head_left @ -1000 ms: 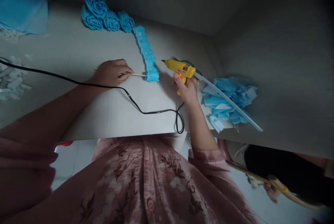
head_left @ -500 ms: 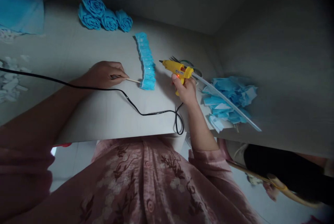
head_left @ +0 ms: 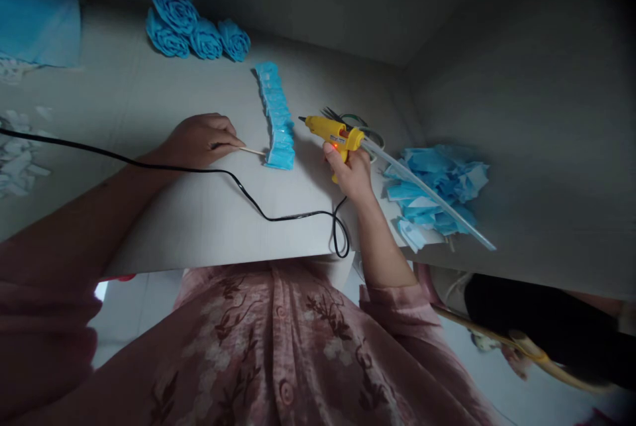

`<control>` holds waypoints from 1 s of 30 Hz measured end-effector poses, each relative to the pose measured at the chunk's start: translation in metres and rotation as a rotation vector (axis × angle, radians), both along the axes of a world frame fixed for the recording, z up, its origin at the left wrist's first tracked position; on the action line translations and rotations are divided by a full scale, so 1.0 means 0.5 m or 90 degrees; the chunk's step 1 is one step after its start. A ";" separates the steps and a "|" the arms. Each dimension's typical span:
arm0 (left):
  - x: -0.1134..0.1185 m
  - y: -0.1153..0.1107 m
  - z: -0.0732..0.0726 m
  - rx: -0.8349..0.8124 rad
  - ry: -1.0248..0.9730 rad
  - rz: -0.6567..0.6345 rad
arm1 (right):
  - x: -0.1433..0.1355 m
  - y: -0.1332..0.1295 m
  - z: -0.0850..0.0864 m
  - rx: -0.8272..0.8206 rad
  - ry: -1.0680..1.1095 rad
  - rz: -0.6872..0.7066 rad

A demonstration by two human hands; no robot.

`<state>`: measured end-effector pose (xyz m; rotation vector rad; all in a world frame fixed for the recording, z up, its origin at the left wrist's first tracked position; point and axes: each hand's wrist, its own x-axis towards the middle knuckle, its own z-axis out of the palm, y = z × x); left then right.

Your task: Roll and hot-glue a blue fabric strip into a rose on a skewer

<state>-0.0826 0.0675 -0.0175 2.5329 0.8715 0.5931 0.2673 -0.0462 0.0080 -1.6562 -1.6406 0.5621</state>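
Observation:
My left hand (head_left: 201, 139) is closed on a thin wooden stick (head_left: 254, 151). The stick's far end meets the lower end of a pleated light-blue paper strip (head_left: 277, 118), which lies lengthwise on the table. My right hand (head_left: 354, 171) grips a yellow glue gun (head_left: 330, 129) with a red light glowing on its side. Its dark nozzle points left, a short way from the strip and not touching it. A long clear glue stick (head_left: 427, 193) juts from the gun's rear toward the lower right.
Several blue paper roses (head_left: 206, 38) sit at the back. Crumpled blue paper pieces (head_left: 432, 191) lie at right, scissors (head_left: 332, 114) behind the gun. A black cord (head_left: 258, 207) crosses the table (head_left: 179, 234). White scraps (head_left: 20, 158) lie at left; a person's leg (head_left: 536, 313) shows lower right.
Very little differs: the glue gun in my right hand has shifted slightly left. My left hand keeps its hold on the stick at the strip's end.

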 end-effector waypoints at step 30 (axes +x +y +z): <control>-0.001 0.014 -0.021 -0.027 -0.001 -0.001 | -0.027 0.007 -0.018 -0.081 0.029 0.091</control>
